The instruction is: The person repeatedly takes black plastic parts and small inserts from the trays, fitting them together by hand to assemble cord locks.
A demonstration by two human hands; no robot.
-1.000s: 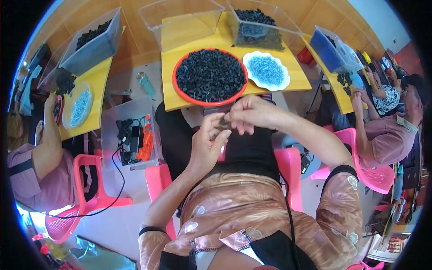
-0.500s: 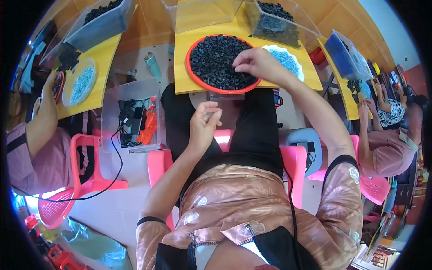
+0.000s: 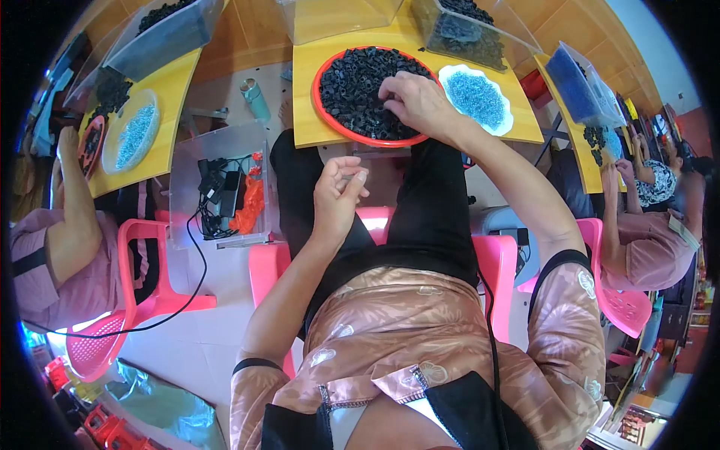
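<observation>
A round red tray (image 3: 318, 107) full of small black parts (image 3: 352, 86) lies on the yellow table (image 3: 304, 67). My right hand (image 3: 421, 103) reaches over its right side, fingers bent down at the black parts; whether a part is between the fingertips is too small to tell. My left hand (image 3: 339, 193) is raised over my lap, below the tray's front edge, its fingers curled and the thumb against them; anything inside is hidden. Right of the tray stands a white scalloped plate (image 3: 504, 124) of small light-blue pieces (image 3: 476, 97).
Clear bins (image 3: 469, 41) of black parts stand at the back. On the floor at left are a plastic box (image 3: 184, 180) with cables and a green bottle (image 3: 256, 101). Co-workers sit at yellow tables on the left (image 3: 71, 240) and right (image 3: 649, 247).
My right hand has moved slightly up and left, deeper over the black parts. My left hand has risen a little, its fingers curled further. The view has shifted slightly, showing more of the white plate.
</observation>
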